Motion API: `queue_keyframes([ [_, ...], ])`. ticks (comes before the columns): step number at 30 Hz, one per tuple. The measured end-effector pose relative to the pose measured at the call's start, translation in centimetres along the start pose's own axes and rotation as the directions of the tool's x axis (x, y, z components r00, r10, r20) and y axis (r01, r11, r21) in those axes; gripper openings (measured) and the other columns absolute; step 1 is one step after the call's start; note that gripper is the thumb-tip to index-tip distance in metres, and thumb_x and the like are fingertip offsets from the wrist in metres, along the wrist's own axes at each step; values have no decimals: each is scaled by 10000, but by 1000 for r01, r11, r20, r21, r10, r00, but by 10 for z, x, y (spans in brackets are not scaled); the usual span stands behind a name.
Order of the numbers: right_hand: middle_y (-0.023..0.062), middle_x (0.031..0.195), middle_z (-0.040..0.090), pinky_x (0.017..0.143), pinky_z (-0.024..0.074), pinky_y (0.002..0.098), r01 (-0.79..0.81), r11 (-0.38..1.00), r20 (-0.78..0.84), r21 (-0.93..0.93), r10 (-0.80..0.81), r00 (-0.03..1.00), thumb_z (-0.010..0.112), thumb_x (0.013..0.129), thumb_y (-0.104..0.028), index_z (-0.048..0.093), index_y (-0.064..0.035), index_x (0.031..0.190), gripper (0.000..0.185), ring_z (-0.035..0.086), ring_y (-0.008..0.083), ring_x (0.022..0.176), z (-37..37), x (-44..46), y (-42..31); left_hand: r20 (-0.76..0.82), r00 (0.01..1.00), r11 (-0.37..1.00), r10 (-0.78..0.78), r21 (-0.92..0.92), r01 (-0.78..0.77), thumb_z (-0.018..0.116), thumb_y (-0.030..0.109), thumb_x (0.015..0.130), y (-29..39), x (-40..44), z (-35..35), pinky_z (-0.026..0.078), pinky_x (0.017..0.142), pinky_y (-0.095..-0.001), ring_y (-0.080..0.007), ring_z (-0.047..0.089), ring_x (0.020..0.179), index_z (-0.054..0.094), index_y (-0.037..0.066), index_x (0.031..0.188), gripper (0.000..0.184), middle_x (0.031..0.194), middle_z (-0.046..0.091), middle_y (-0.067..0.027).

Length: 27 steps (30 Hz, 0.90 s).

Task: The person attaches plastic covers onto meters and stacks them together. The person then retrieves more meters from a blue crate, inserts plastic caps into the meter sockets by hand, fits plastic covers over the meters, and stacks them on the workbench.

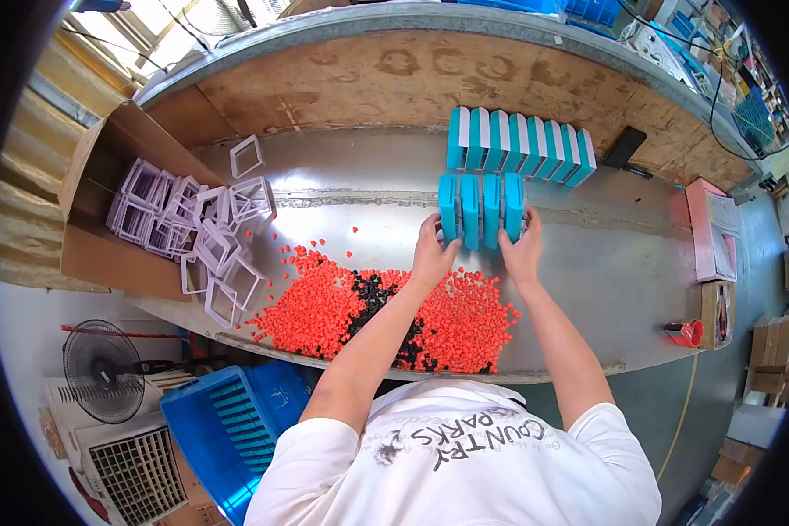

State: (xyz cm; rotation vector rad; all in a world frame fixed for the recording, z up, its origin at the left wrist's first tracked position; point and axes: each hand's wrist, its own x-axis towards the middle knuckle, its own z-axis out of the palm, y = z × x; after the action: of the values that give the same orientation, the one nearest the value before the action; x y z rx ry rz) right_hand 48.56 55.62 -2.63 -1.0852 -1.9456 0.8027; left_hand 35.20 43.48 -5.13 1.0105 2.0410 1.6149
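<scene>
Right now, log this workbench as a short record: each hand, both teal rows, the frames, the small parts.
left hand: on left end of near row
right hand: on right end of same row
near row: four teal pieces, upright
back row: teal and white pieces, behind
pale frames: in and spilling from cardboard box
small parts: red, with black among them

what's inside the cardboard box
A heap of pale frames lies inside the box, with more spilling out of its open side onto the table. The heap covers whatever is beneath it, so that can't be seen.
</scene>
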Motion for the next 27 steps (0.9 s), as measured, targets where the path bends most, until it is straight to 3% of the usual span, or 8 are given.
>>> queue_keyframes([
  [7,221,1242,422,951,381,405,31,993,223,-117,-4,975,617,715,-68,287,-30,1285,660,436,374,1138,32,-17,-6,-150,935,943,-322,-140,303,697,252,746,-1,19,-37,472,766,-350,-266,601,896,362,-53,1175,623,989,591,-203],
  [10,215,1323,349,1030,289,433,245,918,244,-311,-172,954,547,722,-10,306,-22,1290,617,342,354,1229,41,-18,6,-224,907,929,-356,-191,318,637,189,799,-65,32,-66,500,687,-323,-215,607,780,321,-27,1256,596,940,596,-166],
  [16,159,1359,329,1064,222,456,322,709,323,-627,-140,936,492,703,43,373,-72,1287,607,273,309,1291,10,-2,31,-204,786,760,-583,-479,439,545,89,857,-81,49,-137,514,548,-240,-136,584,667,414,-8,1176,359,887,562,-98],
  [19,146,1376,309,1076,181,461,293,753,396,-589,-46,917,561,762,-101,377,-95,1294,562,236,303,1310,1,2,27,-221,759,736,-612,-509,446,564,108,846,-84,59,-159,507,530,-231,-140,587,668,436,-14,1155,356,881,557,-99],
  [21,142,1383,301,1080,163,468,263,800,398,-539,-33,917,591,778,-170,370,-94,1301,574,226,302,1315,4,9,20,-103,777,778,-621,38,627,602,175,814,-64,67,-176,514,558,-293,-214,597,644,459,-18,1139,404,910,570,-135],
  [22,142,1391,291,1079,146,480,299,781,395,-549,-73,916,607,776,-233,363,-95,1309,603,216,305,1319,11,11,14,-101,776,778,-622,36,628,602,175,814,-57,69,-178,514,558,-293,-214,597,644,459,-18,1139,404,910,570,-135],
  [25,145,1424,240,1075,115,507,376,814,455,-442,-158,876,610,780,-321,343,-99,1329,649,173,309,1337,41,20,-11,-91,964,564,-251,795,222,643,333,759,-46,72,-178,434,836,-457,-365,479,1064,462,36,1198,560,1211,462,-207],
  [27,135,1436,221,1078,118,498,449,800,542,-399,-189,819,593,792,-351,326,-96,1338,659,164,295,1343,60,27,-28,-30,997,600,-64,797,63,645,347,756,-54,78,-174,378,897,-477,-383,379,1152,443,62,1236,593,1269,399,-210],
])
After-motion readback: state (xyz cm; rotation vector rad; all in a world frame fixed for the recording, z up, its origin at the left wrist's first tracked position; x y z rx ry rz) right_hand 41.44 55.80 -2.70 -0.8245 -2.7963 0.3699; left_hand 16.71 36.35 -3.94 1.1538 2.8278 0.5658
